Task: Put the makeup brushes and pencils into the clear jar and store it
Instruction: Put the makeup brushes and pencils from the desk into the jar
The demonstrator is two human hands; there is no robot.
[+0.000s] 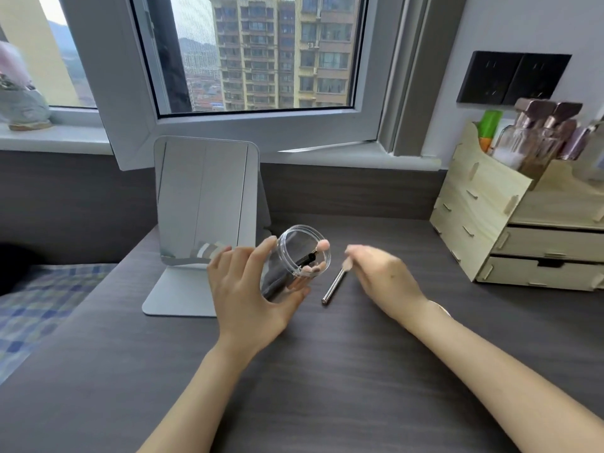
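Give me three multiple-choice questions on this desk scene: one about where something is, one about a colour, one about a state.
1. Where does the silver-handled brush lie?
A in the clear jar
B on the desk beside the clear jar
C on the floor

2. What colour are the brush tips in the clear jar?
A pink
B green
C blue

3. How is the clear jar?
A lidded and upright
B open and tilted in the left hand
C lying on the desk

Answers:
1. B, it lies flat on the desk.
2. A, the tips at the rim are pink.
3. B, the left hand grips it with its mouth uncovered.
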